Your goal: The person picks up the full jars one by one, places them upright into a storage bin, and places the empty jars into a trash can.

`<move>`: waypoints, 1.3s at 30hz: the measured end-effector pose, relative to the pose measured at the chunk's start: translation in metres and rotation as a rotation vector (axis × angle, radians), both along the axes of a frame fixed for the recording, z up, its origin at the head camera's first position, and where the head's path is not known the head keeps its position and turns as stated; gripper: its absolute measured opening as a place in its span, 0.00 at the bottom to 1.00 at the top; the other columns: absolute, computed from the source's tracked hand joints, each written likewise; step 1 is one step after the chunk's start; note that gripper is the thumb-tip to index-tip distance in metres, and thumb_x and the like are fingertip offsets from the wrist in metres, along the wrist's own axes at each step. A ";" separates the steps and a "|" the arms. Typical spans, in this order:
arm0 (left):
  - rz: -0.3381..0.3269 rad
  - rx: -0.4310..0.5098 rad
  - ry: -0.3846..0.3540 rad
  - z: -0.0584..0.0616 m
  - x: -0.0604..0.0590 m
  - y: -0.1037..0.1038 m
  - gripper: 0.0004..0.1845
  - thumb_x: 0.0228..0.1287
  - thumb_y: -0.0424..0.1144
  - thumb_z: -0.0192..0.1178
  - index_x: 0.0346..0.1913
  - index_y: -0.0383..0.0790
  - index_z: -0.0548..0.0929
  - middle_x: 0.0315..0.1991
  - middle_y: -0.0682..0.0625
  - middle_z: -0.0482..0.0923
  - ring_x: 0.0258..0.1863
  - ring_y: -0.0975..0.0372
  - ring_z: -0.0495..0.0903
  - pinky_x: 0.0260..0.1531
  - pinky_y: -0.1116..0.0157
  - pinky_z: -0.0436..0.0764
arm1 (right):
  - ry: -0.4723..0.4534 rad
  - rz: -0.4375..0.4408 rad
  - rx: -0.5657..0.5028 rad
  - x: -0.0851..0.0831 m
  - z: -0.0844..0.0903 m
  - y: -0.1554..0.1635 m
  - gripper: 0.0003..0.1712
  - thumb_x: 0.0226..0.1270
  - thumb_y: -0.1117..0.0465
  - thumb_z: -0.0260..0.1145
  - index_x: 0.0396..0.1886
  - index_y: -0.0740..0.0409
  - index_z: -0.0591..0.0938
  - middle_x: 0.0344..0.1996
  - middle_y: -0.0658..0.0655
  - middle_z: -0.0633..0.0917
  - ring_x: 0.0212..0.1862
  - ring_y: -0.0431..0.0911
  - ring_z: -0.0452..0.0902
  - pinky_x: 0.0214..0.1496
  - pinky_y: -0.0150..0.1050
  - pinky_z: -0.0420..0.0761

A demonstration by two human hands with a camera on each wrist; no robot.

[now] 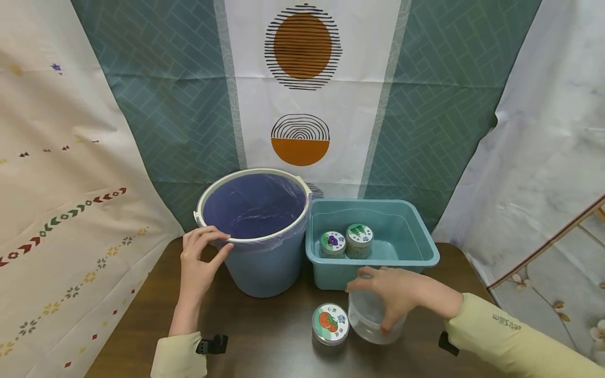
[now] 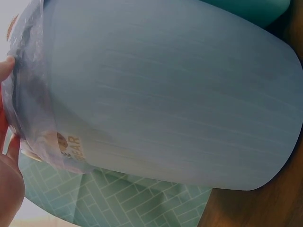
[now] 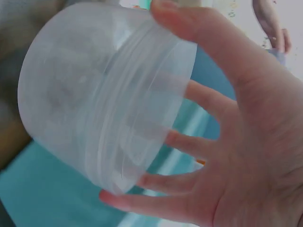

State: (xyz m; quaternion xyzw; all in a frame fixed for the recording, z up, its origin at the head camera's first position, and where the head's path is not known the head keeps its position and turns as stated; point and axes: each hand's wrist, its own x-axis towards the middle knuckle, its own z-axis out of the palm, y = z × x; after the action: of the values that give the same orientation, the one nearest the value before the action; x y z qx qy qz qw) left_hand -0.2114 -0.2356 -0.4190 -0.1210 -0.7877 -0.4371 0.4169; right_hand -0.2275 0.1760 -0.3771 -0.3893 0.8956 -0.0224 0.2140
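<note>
My left hand (image 1: 198,260) pinches the cream rim of a blue trash bin (image 1: 267,270), which has a clear plastic liner (image 2: 31,94) folded over its edge. In the left wrist view only part of that hand shows, at the left edge. My right hand (image 1: 394,291) grips a translucent plastic jar (image 3: 71,80) around its mouth, thumb on one side and fingers spread along the other. In the head view the jar is just above or on the table, in front of the teal tub; which one I cannot tell. Its mouth looks uncovered in the right wrist view.
A small round tin (image 1: 331,323) with an orange fruit label stands left of the jar. Inside the teal tub (image 1: 402,231) sit a tin with a purple flower label (image 1: 333,242) and one with a green leaf label (image 1: 360,236). Patterned cloths hang behind the dark wooden table (image 1: 264,336).
</note>
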 end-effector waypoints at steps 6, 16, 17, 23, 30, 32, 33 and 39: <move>0.010 0.006 0.025 -0.001 -0.002 0.001 0.16 0.42 0.18 0.73 0.36 0.33 0.86 0.40 0.39 0.79 0.52 0.71 0.65 0.58 0.72 0.57 | -0.069 0.080 -0.038 -0.012 0.044 -0.006 0.55 0.37 0.47 0.84 0.69 0.32 0.68 0.68 0.54 0.67 0.59 0.48 0.73 0.52 0.43 0.79; -0.019 -0.016 0.030 -0.001 -0.002 -0.001 0.15 0.46 0.24 0.75 0.38 0.40 0.88 0.43 0.44 0.80 0.53 0.69 0.66 0.59 0.70 0.59 | -0.112 0.127 0.009 -0.031 0.101 -0.029 0.54 0.43 0.46 0.82 0.72 0.36 0.66 0.73 0.56 0.64 0.68 0.55 0.65 0.57 0.54 0.79; -0.022 -0.015 0.029 -0.001 -0.002 -0.001 0.15 0.46 0.24 0.74 0.38 0.40 0.88 0.43 0.44 0.80 0.53 0.69 0.66 0.59 0.70 0.59 | -0.109 0.130 0.020 -0.032 0.106 -0.032 0.54 0.44 0.46 0.82 0.72 0.35 0.66 0.73 0.56 0.64 0.68 0.54 0.65 0.56 0.53 0.80; -0.021 -0.009 0.023 -0.001 -0.003 0.000 0.16 0.45 0.22 0.74 0.38 0.40 0.88 0.43 0.43 0.79 0.53 0.69 0.66 0.58 0.70 0.59 | -0.094 0.157 0.074 -0.041 0.134 -0.053 0.54 0.46 0.47 0.81 0.73 0.33 0.64 0.73 0.53 0.62 0.69 0.52 0.62 0.58 0.52 0.79; -0.012 -0.002 0.035 -0.002 -0.003 0.003 0.16 0.42 0.18 0.73 0.36 0.34 0.86 0.41 0.39 0.79 0.52 0.70 0.65 0.58 0.71 0.58 | -0.111 0.169 0.103 -0.055 0.163 -0.076 0.57 0.47 0.47 0.81 0.76 0.33 0.60 0.77 0.53 0.57 0.74 0.53 0.55 0.68 0.57 0.71; -0.012 0.001 0.029 -0.003 -0.003 0.003 0.16 0.42 0.17 0.72 0.36 0.34 0.86 0.41 0.39 0.79 0.52 0.70 0.65 0.58 0.71 0.58 | -0.115 0.174 0.108 -0.060 0.171 -0.084 0.57 0.48 0.46 0.80 0.76 0.32 0.59 0.78 0.53 0.55 0.77 0.53 0.50 0.71 0.58 0.67; -0.007 -0.003 0.028 -0.003 -0.003 0.003 0.16 0.42 0.17 0.73 0.36 0.34 0.86 0.41 0.39 0.79 0.52 0.70 0.65 0.57 0.71 0.58 | -0.112 0.179 0.107 -0.063 0.175 -0.088 0.57 0.48 0.46 0.80 0.76 0.32 0.59 0.78 0.53 0.55 0.77 0.53 0.50 0.72 0.59 0.65; -0.008 -0.008 0.044 -0.002 -0.003 -0.001 0.17 0.42 0.20 0.74 0.37 0.38 0.88 0.41 0.44 0.80 0.53 0.70 0.67 0.58 0.71 0.59 | -0.053 0.193 0.117 -0.084 0.202 -0.119 0.55 0.48 0.44 0.79 0.75 0.28 0.60 0.78 0.50 0.55 0.76 0.51 0.51 0.73 0.58 0.64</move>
State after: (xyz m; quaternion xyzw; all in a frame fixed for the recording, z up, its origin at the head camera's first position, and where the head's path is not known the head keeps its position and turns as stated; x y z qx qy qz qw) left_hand -0.2140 -0.2363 -0.4209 -0.1355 -0.7797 -0.4329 0.4316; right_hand -0.3110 0.0572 -0.1753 -0.4598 0.8478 0.0401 0.2612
